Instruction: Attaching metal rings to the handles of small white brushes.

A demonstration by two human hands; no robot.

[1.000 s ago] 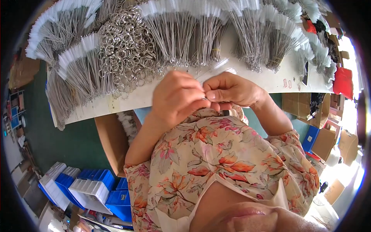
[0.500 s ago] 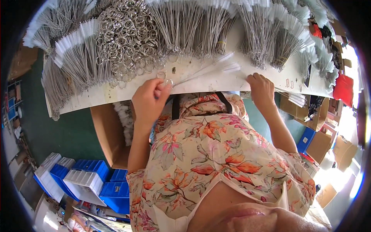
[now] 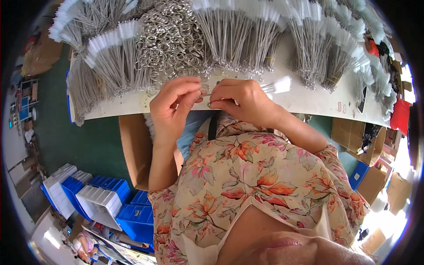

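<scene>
Close together at the table's near edge, my two hands work over a small bunch of thin wire brushes [image 3: 279,85] with white bristles. My left hand [image 3: 172,102] is closed in a pinch on a metal split ring [image 3: 204,88], seen by the fingertips. Against it, my right hand [image 3: 243,98] closes round the wire stems near their looped ends, and the bristles stick out to the right beyond it. The fingers hide how ring and loops meet. Just behind my left hand lies a large heap of metal rings [image 3: 170,37].
Bundles of similar brushes [image 3: 119,55] line the white table [image 3: 304,99] on both sides of the ring heap. A cardboard box [image 3: 134,150] stands below the table at the left, near blue and white crates [image 3: 134,221]. A red bag [image 3: 399,115] hangs at the right edge.
My right hand has moved left from the bristle end to the ring end, beside my left hand. The view has shifted a little, so the table appears farther right.
</scene>
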